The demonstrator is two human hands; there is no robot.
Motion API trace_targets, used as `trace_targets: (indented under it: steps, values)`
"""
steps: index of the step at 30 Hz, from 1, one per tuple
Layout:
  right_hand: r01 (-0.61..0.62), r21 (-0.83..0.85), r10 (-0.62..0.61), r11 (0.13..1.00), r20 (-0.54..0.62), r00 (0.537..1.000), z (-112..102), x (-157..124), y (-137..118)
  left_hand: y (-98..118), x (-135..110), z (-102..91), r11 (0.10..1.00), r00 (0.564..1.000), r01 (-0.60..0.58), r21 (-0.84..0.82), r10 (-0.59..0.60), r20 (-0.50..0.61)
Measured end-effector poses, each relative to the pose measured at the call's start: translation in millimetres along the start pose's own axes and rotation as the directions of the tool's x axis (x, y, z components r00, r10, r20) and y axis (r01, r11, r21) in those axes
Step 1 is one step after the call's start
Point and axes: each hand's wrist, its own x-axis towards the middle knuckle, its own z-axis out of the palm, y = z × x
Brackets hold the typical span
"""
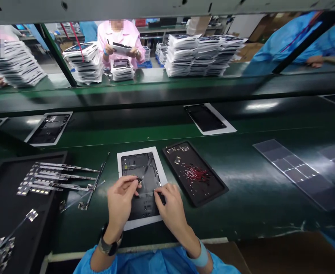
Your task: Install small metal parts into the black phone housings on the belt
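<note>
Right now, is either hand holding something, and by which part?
The left hand pinches a small dark part, too tiny to tell which end. The right hand is at the right edge of the tablet housing; any hold there cannot be told.

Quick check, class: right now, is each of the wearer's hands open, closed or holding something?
Left hand: closed, pinching a small dark part.
Right hand: fingers curled at the dark shell's right side; grip cannot be told.

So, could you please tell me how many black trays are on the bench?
2: a large tray at left, partly out of frame; a small tray beside the right hand.
</note>
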Motion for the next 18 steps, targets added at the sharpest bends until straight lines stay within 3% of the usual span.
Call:
trace_targets:
  steps: [7, 12, 18]
  values:
    - [-0.133, 0.302, 0.096, 0.944, 0.135, 0.986, -11, 6, -3, -28, -5, 12.4, 0.981, 0.974, 0.191, -0.028, -0.185, 0.129]
    - [-0.238, 0.349, 0.179, 0.907, 0.193, 0.965, -14, 4, 0, -35, -8, 14.0, 0.958, 0.943, 0.285, -0.024, -0.276, 0.184]
    - [-0.277, 0.382, 0.203, 0.882, 0.222, 0.954, -16, 6, -2, -33, -10, 11.9, 0.947, 0.929, 0.321, -0.024, -0.310, 0.202]
